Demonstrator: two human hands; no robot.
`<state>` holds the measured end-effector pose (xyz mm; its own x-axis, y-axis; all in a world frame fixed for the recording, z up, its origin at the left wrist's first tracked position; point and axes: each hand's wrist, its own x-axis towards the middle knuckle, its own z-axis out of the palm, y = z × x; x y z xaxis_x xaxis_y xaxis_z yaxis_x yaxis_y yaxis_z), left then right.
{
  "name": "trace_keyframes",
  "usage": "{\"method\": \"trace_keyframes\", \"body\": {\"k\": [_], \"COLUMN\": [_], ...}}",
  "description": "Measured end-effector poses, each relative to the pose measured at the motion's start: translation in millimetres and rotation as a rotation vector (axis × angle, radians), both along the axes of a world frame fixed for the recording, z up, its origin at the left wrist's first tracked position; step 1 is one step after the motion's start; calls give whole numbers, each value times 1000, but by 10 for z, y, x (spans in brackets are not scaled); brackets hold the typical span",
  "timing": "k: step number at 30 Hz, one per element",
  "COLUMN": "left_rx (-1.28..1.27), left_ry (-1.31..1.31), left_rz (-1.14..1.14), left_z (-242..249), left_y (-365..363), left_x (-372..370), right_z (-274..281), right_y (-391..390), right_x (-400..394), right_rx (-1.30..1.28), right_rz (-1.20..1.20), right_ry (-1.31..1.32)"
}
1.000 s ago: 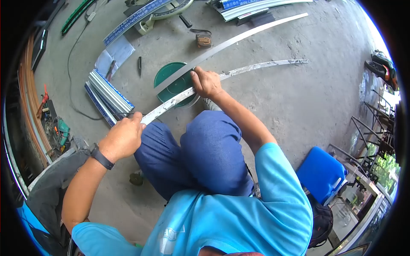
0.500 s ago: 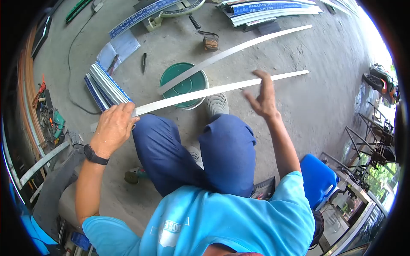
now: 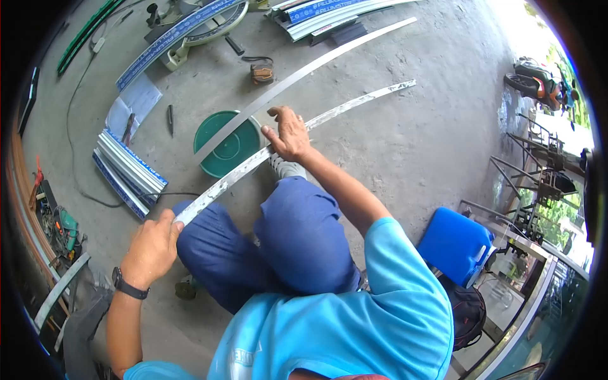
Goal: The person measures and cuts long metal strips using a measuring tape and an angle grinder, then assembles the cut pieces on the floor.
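My left hand [image 3: 150,250] is closed on the near end of a long flat metal strip [image 3: 231,178], just left of my knees. The strip slants up to the right, and its upward face shows patchy white and grey marks. My right hand [image 3: 291,134] lies across the strip's middle, thumb and fingers apart and reaching past its far edge. Below the strip stands a green bucket [image 3: 218,166] with a pale rim. A second long strip [image 3: 304,75] crosses over the bucket, and neither hand touches it.
Left of the bucket lies a bundle of blue-taped profiles [image 3: 130,174]. Beyond are a marker-like black stick [image 3: 170,120], a tape measure [image 3: 261,73] and more taped profiles [image 3: 329,11]. A blue jug [image 3: 455,244] stands at my right, near a black backpack [image 3: 467,316].
My right hand has moved left and come down onto the strip's middle. The held strip's visible face went from plain white to patchy. The whole view has shifted.
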<state>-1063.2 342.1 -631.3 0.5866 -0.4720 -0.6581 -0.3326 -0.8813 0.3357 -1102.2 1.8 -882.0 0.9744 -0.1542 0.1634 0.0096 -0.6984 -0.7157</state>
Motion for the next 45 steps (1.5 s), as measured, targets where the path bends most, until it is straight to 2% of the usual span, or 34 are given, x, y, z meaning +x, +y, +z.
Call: {"method": "trace_keyframes", "body": {"k": [5,7,9,10,12,14,15,17,21,23,24,27,30,32,34,36,38,40,43,45], "left_rx": [38,46,-19,-51,-97,-133,-137,-138,-101,-47,-16,191,192,190,132,15,-62,-72,-84,-94], "left_ry": [18,-2,-23,-27,55,123,118,103,34,-7,-21,26,-5,-9,-84,-223,-375,-501,-630,-688], "left_rz": [-74,-99,-40,-9,92,176,164,144,83,74,72,56,32,31,15,3,-105,-216,-252,-265], "left_z": [67,21,-144,-184,-80,55,123,233,241,220,214,362,324,278,300,394,610,841,991,1039], "left_y": [-259,-241,39,148,185,169,142,109,127,102,78,-115,-99,45,237,427,317,152,57,43], "left_x": [44,65,133,123,151,158,138,84,11,-25,-51,-24,-78,-74,-66,-107,-142,-123,-113,-145], "right_z": [-301,-361,-180,118,563,682,688,495,-203,-731,-671,-1087,-1181,-1162,-896,-326,-57,148,35,85], "right_y": [-12,-23,-34,-73,-208,-453,-650,-1198,-1851,-1942,-1787,-1503,-1386,-1418,-1534,-1781,-1925,-2073,-1946,-1708], "right_x": [1,23,54,81,55,-64,-131,-168,-109,-25,1,-17,-40,-21,38,-53,-257,-580,-935,-1064], "right_rx": [82,75,49,38,213,380,249,-78,-300,-151,-181,-156,-147,-150,-157,46,158,144,358,285], "right_rz": [7,26,54,86,63,48,-20,-165,-583,-595,-505,-506,-482,-509,-572,-642,-720,-826,-1000,-948], "right_ry": [132,94,68,72,61,-23,-66,-208,138,406,479,518,561,489,350,62,-285,-222,-190,-148]}}
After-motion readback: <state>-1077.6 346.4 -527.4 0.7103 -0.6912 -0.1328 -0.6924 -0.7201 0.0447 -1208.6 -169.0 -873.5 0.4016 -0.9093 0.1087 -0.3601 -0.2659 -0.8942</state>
